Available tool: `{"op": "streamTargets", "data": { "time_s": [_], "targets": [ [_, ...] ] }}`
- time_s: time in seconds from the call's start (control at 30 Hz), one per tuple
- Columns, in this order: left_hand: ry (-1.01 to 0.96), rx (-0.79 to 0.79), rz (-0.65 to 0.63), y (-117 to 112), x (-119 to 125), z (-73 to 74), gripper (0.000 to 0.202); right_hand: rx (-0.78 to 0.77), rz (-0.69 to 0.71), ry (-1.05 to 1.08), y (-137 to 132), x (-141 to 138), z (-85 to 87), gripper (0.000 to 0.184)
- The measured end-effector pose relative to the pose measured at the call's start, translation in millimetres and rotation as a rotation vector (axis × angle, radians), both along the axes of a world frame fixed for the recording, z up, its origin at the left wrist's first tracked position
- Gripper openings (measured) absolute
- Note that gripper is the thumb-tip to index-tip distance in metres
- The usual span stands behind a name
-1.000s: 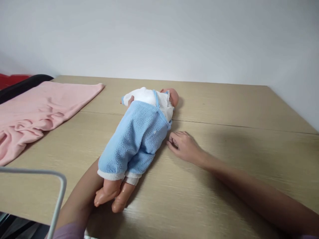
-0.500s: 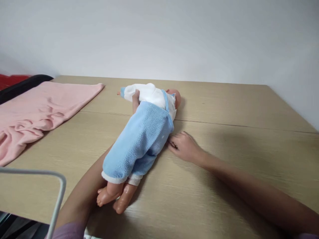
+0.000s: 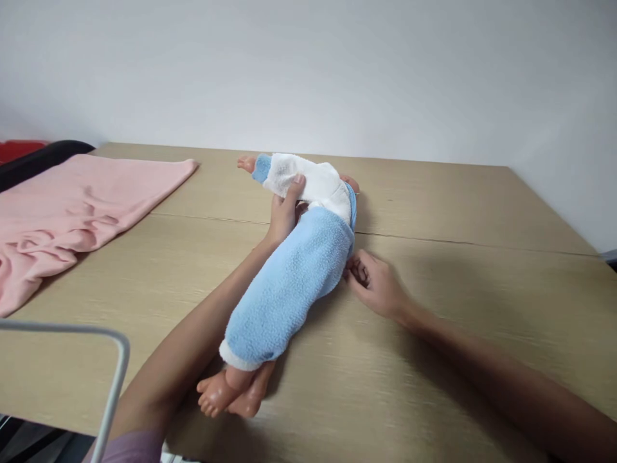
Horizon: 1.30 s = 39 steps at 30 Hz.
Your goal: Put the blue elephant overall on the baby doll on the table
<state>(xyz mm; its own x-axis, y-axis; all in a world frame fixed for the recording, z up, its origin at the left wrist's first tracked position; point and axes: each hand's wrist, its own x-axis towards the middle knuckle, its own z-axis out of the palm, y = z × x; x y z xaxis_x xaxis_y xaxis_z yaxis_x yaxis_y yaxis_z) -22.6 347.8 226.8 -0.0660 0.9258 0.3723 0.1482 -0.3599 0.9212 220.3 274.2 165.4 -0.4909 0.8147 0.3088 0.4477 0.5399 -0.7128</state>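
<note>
A baby doll (image 3: 299,276) in a blue and white fleece outfit lies tipped on its side on the wooden table (image 3: 434,360). Its bare feet point toward me, and most of its head is hidden behind the collar. Around the white sleeve of the raised arm, my left hand (image 3: 288,209) is closed, thumb on top and the other fingers mostly hidden. On the doll's right side, my right hand (image 3: 376,280) has its fingers curled in a pinch at the edge of the blue garment by the back. The fingertips are partly covered by the cloth.
A pink blanket (image 3: 91,206), rumpled at its near end, covers the table's left side. Behind it are a black curved edge (image 3: 53,157) and something red (image 3: 22,151). A grey-white metal bar (image 3: 118,360) bends across the lower left. A wall (image 3: 308,71) stands behind the table.
The doll has rolled further onto its side, toward the right, with its sleeved arm raised more. My left hand shows more now, and my right hand has shifted slightly right along with the doll.
</note>
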Motion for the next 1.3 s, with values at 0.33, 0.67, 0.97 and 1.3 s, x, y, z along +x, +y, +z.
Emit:
{"op": "streamTargets", "data": {
  "time_s": [0.33,0.67,0.97,1.3],
  "targets": [
    [-0.22,0.066,-0.005,-18.5,15.7,1.7,0.057,-0.162,-0.046,0.414,-1.7,15.3,-5.0,0.012],
    [-0.087,0.021,-0.101,-37.7,26.3,9.3,0.055,-0.039,-0.126,0.632,-13.1,12.3,11.4,0.018],
    [-0.018,0.009,-0.161,-46.8,33.7,14.0,0.058,-0.082,0.002,0.579,-0.2,19.6,16.4,0.03],
    [0.004,-0.009,-0.177,-47.8,39.1,2.4,0.054,-0.279,-0.16,0.608,9.5,18.1,8.2,0.044]
  ]
}}
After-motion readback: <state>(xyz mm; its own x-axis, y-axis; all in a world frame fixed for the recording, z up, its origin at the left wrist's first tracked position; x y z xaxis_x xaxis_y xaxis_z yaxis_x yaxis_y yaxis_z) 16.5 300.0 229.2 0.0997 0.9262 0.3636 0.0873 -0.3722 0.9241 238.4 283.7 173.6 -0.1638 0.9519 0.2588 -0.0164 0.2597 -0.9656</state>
